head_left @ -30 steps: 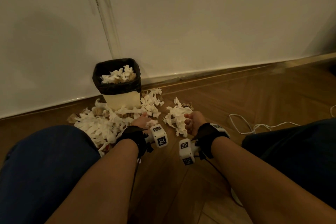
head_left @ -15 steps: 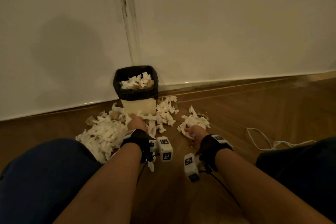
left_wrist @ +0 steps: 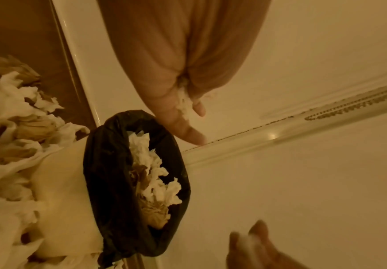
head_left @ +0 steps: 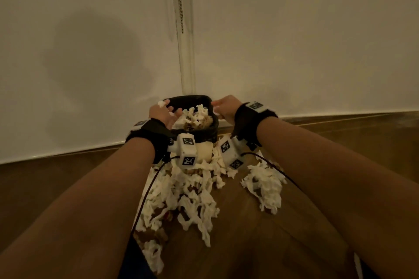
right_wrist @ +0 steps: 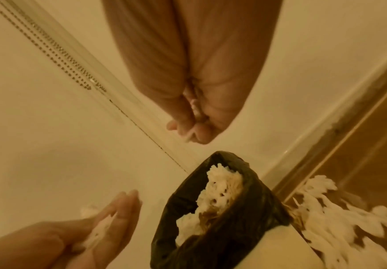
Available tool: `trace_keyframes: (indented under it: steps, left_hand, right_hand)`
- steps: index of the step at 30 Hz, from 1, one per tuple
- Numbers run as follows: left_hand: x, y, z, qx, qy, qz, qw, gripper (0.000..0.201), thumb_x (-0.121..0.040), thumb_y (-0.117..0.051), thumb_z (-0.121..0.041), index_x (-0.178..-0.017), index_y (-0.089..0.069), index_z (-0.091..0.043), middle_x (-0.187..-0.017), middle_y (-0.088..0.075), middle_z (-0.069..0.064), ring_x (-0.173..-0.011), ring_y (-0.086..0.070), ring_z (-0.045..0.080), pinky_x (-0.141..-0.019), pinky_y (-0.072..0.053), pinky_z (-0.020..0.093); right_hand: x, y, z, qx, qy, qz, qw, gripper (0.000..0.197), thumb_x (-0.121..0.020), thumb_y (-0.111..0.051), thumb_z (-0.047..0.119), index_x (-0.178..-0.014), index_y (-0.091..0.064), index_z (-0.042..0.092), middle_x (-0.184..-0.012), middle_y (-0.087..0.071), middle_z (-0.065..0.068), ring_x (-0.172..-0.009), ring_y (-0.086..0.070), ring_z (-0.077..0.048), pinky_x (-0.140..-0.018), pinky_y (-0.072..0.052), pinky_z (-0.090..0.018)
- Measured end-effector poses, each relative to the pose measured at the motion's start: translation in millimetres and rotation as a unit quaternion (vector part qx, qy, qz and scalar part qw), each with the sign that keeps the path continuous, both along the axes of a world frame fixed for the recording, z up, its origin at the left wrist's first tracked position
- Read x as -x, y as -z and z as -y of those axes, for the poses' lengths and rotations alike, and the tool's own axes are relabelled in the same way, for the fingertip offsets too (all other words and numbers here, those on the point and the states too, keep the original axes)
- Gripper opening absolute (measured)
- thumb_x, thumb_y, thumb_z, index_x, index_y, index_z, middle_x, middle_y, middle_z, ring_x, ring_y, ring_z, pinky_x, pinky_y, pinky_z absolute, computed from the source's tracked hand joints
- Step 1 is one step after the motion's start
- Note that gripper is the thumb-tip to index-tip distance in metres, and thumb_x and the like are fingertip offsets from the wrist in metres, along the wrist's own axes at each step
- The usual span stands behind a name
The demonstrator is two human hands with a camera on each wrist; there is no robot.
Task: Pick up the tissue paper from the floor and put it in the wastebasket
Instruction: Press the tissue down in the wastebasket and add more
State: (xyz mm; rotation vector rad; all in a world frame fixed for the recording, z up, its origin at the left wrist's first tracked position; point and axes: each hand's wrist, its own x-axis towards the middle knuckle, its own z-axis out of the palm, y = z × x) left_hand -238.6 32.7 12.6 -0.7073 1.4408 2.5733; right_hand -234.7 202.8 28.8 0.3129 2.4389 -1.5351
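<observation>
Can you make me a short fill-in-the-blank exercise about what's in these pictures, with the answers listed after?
1. The wastebasket is lined with a bag coloured ____.
2. Both hands, the left hand and the right hand, hover at the rim of the ____.
3. Loose tissue paper lies scattered on the ____ in front of the wastebasket.
4. A scrap of tissue sits between the fingers of the ____ hand in the left wrist view.

Answers: black; wastebasket; floor; left
</observation>
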Motion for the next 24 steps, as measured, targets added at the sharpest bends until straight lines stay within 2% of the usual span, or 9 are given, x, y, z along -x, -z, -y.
trace_keyframes:
  steps: [3, 5, 7, 9, 11, 13, 18, 21, 24]
  left_hand:
    - [16, 17, -4, 0.076, 0.019, 0.016, 0.997, 0.024, -0.099, -0.03, -0.016, -0.118, -0.044, -0.01, -0.073, -0.042, 0.004, -0.043, -0.042, 0.012, -0.038, -0.032, 0.015]
    - [24, 32, -6, 0.169, 0.068, 0.009, 0.983, 0.036, -0.1, -0.033, -0.018, -0.132, -0.044, -0.005, -0.077, -0.05, 0.007, -0.051, -0.037, 0.011, -0.044, -0.032, 0.021]
    - [30, 40, -8, 0.203, 0.093, 0.017, 0.975, 0.045, -0.1, -0.039, -0.023, -0.138, -0.038, 0.001, -0.114, -0.058, 0.024, -0.063, -0.046, 0.015, -0.056, -0.04, 0.026]
    - [40, 41, -8, 0.199, 0.113, 0.03, 0.973, 0.051, -0.096, -0.047, -0.024, -0.141, -0.034, -0.002, -0.141, -0.041, 0.023, -0.102, -0.058, 0.029, -0.083, -0.049, 0.038]
    - [47, 42, -10, 0.1, 0.101, 0.051, 0.989, 0.063, -0.094, -0.052, -0.022, -0.148, -0.021, -0.013, -0.148, -0.033, 0.016, -0.127, -0.044, 0.033, -0.098, -0.043, 0.043]
    - [51, 44, -10, -0.003, 0.079, 0.059, 0.995, 0.065, -0.094, -0.05, -0.023, -0.15, -0.015, -0.02, -0.147, -0.035, 0.011, -0.128, -0.044, 0.03, -0.098, -0.043, 0.04]
    - [41, 53, -10, 0.027, 0.048, 0.032, 0.998, 0.049, -0.096, -0.043, -0.02, -0.142, -0.034, -0.007, -0.144, -0.042, 0.013, -0.128, -0.047, 0.028, -0.102, -0.041, 0.037]
    - [34, 48, -13, 0.013, 0.041, 0.037, 0.998, 0.036, -0.097, -0.042, -0.021, -0.13, -0.046, -0.008, -0.124, -0.054, 0.004, -0.094, -0.061, 0.019, -0.081, -0.049, 0.032]
    - [30, 40, -23, 0.153, 0.063, -0.002, 0.986, 0.021, -0.096, -0.042, -0.021, -0.107, -0.059, -0.013, -0.092, -0.06, 0.001, -0.078, -0.055, 0.017, -0.066, -0.044, 0.03]
  right_hand:
    - [24, 5, 10, 0.031, 0.046, -0.009, 0.998, 0.03, -0.092, -0.043, -0.005, -0.115, -0.062, -0.005, -0.078, -0.058, -0.009, -0.066, -0.055, -0.021, -0.068, -0.05, -0.028]
    - [31, 15, 15, -0.01, 0.017, 0.042, 0.999, 0.033, -0.092, -0.048, -0.001, -0.123, -0.059, -0.002, -0.092, -0.06, -0.014, -0.076, -0.057, -0.026, -0.072, -0.052, -0.032]
    - [35, 26, 16, -0.064, 0.01, 0.095, 0.993, 0.042, -0.092, -0.052, 0.012, -0.133, -0.049, 0.004, -0.122, -0.057, -0.015, -0.103, -0.058, -0.032, -0.089, -0.05, -0.038]
    - [42, 32, 19, -0.044, 0.025, 0.11, 0.993, 0.045, -0.092, -0.053, 0.015, -0.136, -0.046, 0.008, -0.134, -0.052, -0.017, -0.119, -0.053, -0.032, -0.098, -0.046, -0.036]
    - [49, 34, 23, 0.045, 0.012, 0.08, 0.996, 0.051, -0.091, -0.051, 0.0, -0.14, -0.041, 0.008, -0.137, -0.047, -0.021, -0.123, -0.05, -0.034, -0.1, -0.045, -0.036]
    - [55, 36, 27, 0.145, 0.031, 0.063, 0.987, 0.063, -0.09, -0.045, -0.01, -0.147, -0.025, 0.01, -0.142, -0.039, -0.026, -0.127, -0.044, -0.039, -0.104, -0.041, -0.043]
    - [44, 41, 20, 0.308, 0.065, 0.077, 0.946, 0.048, -0.103, -0.025, 0.005, -0.149, -0.014, 0.007, -0.135, -0.04, -0.028, -0.139, -0.028, -0.035, -0.111, -0.027, -0.034]
    - [34, 47, 2, 0.287, 0.082, 0.056, 0.953, 0.045, -0.1, -0.027, -0.005, -0.144, -0.029, 0.004, -0.141, -0.039, -0.025, -0.128, -0.042, -0.037, -0.106, -0.037, -0.036]
    - [16, 53, -25, 0.218, 0.102, 0.022, 0.97, 0.038, -0.094, -0.038, -0.009, -0.131, -0.045, -0.005, -0.088, -0.06, -0.018, -0.067, -0.065, -0.024, -0.062, -0.056, -0.03]
